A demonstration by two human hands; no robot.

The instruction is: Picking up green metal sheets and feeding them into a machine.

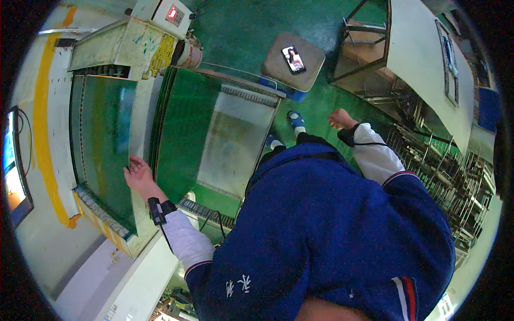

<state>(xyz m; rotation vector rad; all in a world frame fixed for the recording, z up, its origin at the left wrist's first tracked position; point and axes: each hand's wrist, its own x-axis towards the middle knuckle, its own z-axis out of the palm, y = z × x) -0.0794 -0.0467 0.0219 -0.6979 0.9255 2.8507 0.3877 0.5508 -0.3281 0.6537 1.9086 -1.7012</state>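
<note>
My left hand (pixel 140 176) is at the near edge of a flat green panel (pixel 110 144) on the slotted machine at the left. Its fingers are apart, with the fingertips at the panel's edge; whether they press on it I cannot tell. My right hand (pixel 341 119) hangs out to the right over the green floor, its fingers loosely curled in with nothing visible in them. Between the machine and my body stands a slotted rack (pixel 235 142), with several upright green panels (pixel 184 128) leaning at its left side.
A phone (pixel 293 59) lies on a stool (pixel 273 64) ahead. A control box (pixel 163 16) with a red display stands at the machine's far end, beside a bucket (pixel 189 55). At the right are a white-topped table (pixel 417 59) and metal racks (pixel 444 176). A screen (pixel 17 171) is far left.
</note>
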